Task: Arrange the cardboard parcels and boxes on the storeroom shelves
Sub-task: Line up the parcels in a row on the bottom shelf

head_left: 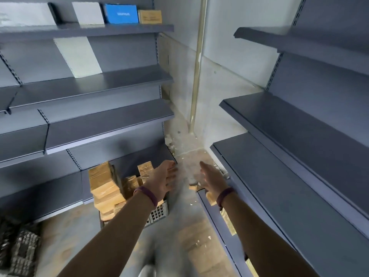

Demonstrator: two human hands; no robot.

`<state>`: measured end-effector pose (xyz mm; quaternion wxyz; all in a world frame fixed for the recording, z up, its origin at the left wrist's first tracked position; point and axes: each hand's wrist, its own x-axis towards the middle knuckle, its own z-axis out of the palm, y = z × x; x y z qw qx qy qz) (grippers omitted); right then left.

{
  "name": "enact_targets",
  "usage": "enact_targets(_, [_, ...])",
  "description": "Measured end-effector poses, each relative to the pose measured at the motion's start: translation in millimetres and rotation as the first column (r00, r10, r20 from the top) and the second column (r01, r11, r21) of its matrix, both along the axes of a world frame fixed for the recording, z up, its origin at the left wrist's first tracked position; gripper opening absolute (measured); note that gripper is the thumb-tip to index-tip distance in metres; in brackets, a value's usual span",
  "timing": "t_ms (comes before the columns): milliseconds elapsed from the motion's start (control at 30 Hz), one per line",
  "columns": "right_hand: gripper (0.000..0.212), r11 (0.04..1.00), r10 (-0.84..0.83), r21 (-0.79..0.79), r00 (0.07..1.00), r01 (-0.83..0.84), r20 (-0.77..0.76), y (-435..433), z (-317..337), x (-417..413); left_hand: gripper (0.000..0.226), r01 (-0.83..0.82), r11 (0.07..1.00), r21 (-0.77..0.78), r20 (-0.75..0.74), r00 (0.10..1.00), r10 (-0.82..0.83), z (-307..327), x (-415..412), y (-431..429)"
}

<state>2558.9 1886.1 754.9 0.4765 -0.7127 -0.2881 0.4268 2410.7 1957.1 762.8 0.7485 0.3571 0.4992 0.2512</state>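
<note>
Several brown cardboard parcels (104, 186) are stacked in a grey plastic crate (159, 212) on the floor by the left shelves. My left hand (164, 178) reaches out above the crate's right side, fingers straight, holding nothing. My right hand (211, 178) stretches forward beside it, palm inward, empty as well. Small cardboard boxes (211, 197) lie under my right wrist on the lowest right shelf. On the top left shelf stand a blue box (121, 14), a brown box (149, 16) and white boxes (87, 13).
Grey metal shelves line the left (99, 82) and the right (299, 126). A pipe (196, 66) runs down the back corner. Rubble litters the floor (191, 162) there. Dark egg-tray-like stacks (20, 248) sit at the bottom left. A white panel (77, 56) leans on the second left shelf.
</note>
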Motion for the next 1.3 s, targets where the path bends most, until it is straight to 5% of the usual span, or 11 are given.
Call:
enact_targets(67, [0.031,0.999,-0.050,-0.006,0.999,0.050,-0.007,18,-12,13,0.022,0.043,0.999,-0.012,-0.002,0.999,-0.043,-6,17,23])
enact_targets(167, [0.050,0.993,-0.111,-0.055,0.992,0.107,-0.062,43,-32,33,0.030,0.147,0.989,-0.005,-0.031,0.989,-0.147,-22,45,59])
enact_targets(400, [0.009,0.937,-0.348,-0.089,0.910,0.337,-0.224,108,-65,64,0.017,0.389,0.920,-0.053,-0.075,0.917,-0.392,-64,105,158])
enact_targets(567, [0.037,0.871,-0.485,-0.209,0.847,0.444,-0.220,141,-105,70,0.034,0.515,0.846,-0.137,-0.080,0.846,-0.528,-106,138,205])
enact_targets(767, [0.011,0.771,-0.636,-0.223,0.711,0.596,-0.300,162,-155,96,0.043,0.607,0.770,-0.195,-0.102,0.768,-0.632,-166,177,224])
enact_targets(1000, [0.018,0.734,-0.679,-0.262,0.692,0.627,-0.246,157,-285,134,0.042,0.621,0.759,-0.195,-0.202,0.732,-0.650,-286,219,215])
enact_targets(1133, [0.042,0.769,-0.636,-0.269,0.738,0.580,-0.228,150,-386,148,0.045,0.614,0.762,-0.206,-0.211,0.733,-0.647,-384,234,213])
enact_targets(1300, [0.032,0.766,-0.637,-0.267,0.748,0.585,-0.189,153,-504,178,0.032,0.613,0.778,-0.139,-0.248,0.739,-0.626,-501,264,224])
